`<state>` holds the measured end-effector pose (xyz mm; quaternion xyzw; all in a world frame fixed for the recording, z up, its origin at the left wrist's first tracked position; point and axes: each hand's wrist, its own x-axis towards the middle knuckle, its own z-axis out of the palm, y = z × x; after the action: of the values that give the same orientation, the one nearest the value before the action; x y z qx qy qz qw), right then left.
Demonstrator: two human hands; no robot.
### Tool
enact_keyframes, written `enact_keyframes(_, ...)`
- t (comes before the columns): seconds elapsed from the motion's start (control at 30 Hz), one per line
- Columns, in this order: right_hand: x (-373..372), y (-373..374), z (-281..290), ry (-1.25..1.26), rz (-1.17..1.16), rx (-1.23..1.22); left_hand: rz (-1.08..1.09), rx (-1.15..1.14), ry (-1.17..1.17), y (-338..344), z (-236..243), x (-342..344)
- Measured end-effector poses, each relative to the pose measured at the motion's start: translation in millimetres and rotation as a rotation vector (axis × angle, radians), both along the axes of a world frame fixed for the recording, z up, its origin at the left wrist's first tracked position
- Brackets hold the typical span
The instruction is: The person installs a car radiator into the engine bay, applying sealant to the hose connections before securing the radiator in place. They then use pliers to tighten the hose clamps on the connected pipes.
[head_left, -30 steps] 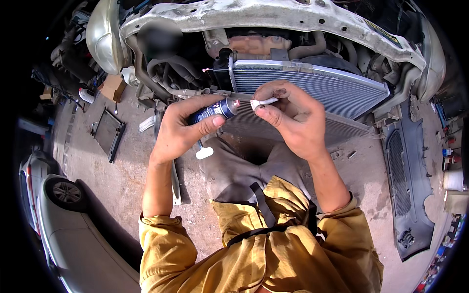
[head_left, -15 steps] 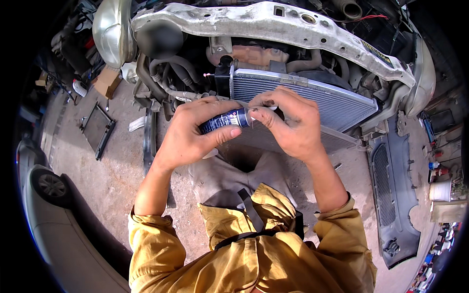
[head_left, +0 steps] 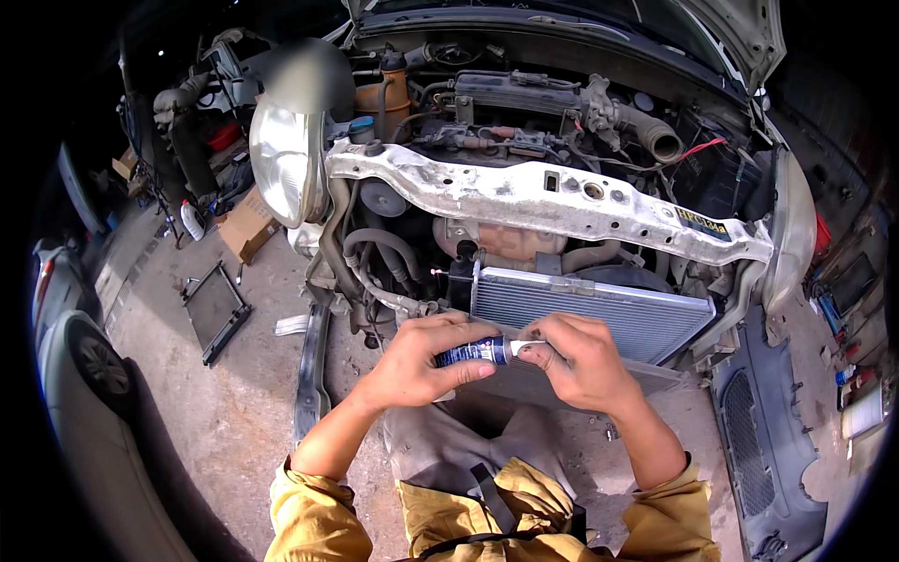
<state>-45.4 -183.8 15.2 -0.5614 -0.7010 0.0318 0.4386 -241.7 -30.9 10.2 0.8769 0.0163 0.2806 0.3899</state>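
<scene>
A dark blue tube (head_left: 476, 351) with a white end lies sideways in my left hand (head_left: 412, 363), whose fingers and thumb close round it. From its right end a white nozzle (head_left: 524, 347) sticks out. My right hand (head_left: 585, 365) pinches at this nozzle with thumb and forefinger; the fingertips partly hide it. Both hands are raised in front of the radiator (head_left: 590, 314), which has a bright metal core and a black end tank. Above it runs the car's worn white front crossbeam (head_left: 524, 185).
Behind the crossbeam lies the engine (head_left: 515, 94). A headlight (head_left: 281, 159) is at the left. On the floor are a removed radiator-like panel (head_left: 215, 309), a cardboard box (head_left: 248, 225) and a grey bumper (head_left: 758, 440). Another car (head_left: 80, 412) stands at lower left.
My view has tilted up, so more of the engine shows and my hands appear lower. The white nozzle now shows between the tube and my right fingers.
</scene>
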Motion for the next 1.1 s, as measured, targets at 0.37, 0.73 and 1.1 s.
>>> enact_keyframes(0.37,11.2,6.9,20.0,-0.100,0.006,0.009,0.083,0.111,-0.077,1.3,13.1,8.7)
enact_keyframes(0.73,22.6,20.6,66.0,0.274,-0.029,-0.225,0.078,0.427,-0.146,23.9,72.2,30.7)
enact_keyframes(1.1,33.3,18.6,81.3,0.322,0.001,-0.102,0.085,0.466,-0.162,15.0,98.4,43.4)
